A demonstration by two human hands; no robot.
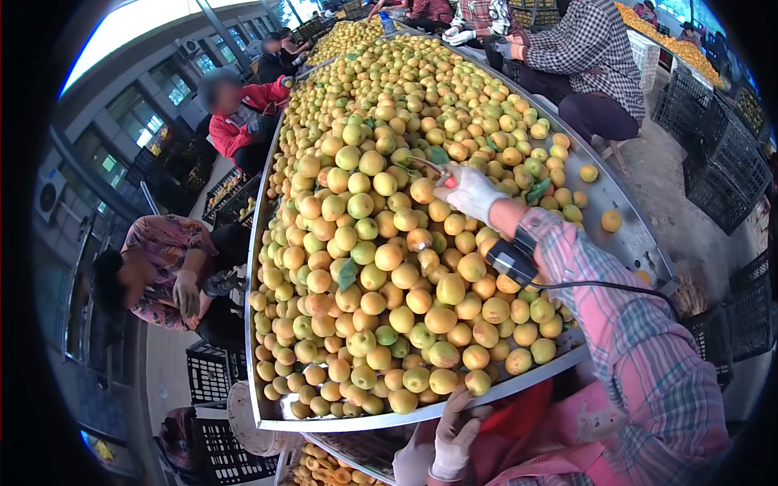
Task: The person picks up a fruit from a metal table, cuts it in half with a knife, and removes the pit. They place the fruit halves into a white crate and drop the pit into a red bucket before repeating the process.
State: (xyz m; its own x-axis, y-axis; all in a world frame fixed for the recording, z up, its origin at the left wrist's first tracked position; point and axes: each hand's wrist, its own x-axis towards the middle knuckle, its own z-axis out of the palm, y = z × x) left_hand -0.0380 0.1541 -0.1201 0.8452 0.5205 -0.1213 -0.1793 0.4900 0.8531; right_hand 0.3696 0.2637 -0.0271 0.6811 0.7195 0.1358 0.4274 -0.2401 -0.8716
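My right hand (474, 194), in a white glove, reaches over the fruit heap and grips a small tool with a red handle (449, 181) and a thin curved metal end, which lies close to the fruits. Yellow-green and orange round fruits (389, 257) fill a long metal tray (494, 394). My left hand (454, 441), gloved with bare fingertips, is just below the tray's near edge, fingers bent and apart, with nothing visible between them. Beside it is a white gloved shape (413, 460) that I cannot clearly make out.
Seated people (166, 267) line the tray's left side; others (587, 69) sit on the right. Black crates (725, 166) stand at right, more (215, 373) at lower left. Halved fruit (328, 468) lies below the tray. A cable (604, 283) runs from a device on my right wrist.
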